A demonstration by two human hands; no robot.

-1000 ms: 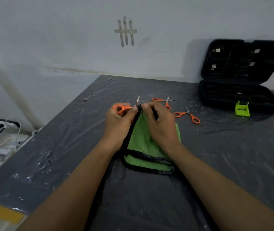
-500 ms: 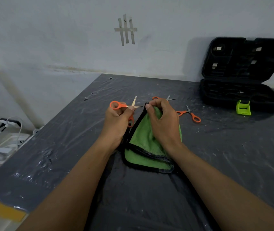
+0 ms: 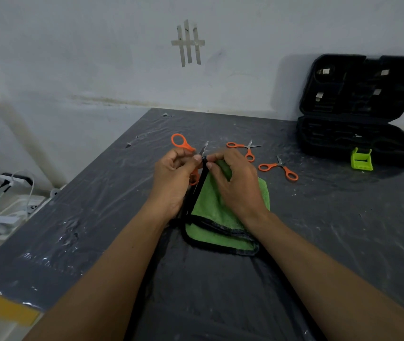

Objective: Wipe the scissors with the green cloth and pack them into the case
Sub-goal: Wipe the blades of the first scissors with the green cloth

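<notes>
My left hand (image 3: 172, 179) grips a small pair of orange-handled scissors (image 3: 180, 143), one handle loop sticking up above the fingers and a blade tip showing beside them. My right hand (image 3: 236, 183) pinches the black-edged corner of the green cloth (image 3: 217, 215) right against that blade. The rest of the cloth lies folded on the table under my right hand. Two more orange scissors lie beyond: one (image 3: 245, 149) just past my right hand, another (image 3: 279, 168) further right. The black case (image 3: 358, 141) stands open at the back right, its lid up against the wall.
A lime-green plastic clip (image 3: 361, 159) sits in front of the case. The table (image 3: 343, 230) is covered in dark wrinkled plastic sheeting. Its left edge drops to a floor with a power strip and cables (image 3: 11, 193). Yellow tape (image 3: 9, 310) marks the near left corner.
My left hand has turned the scissors so the handle loop points further up and away. My right hand's cloth corner has slid back along the blade toward my left thumb.
</notes>
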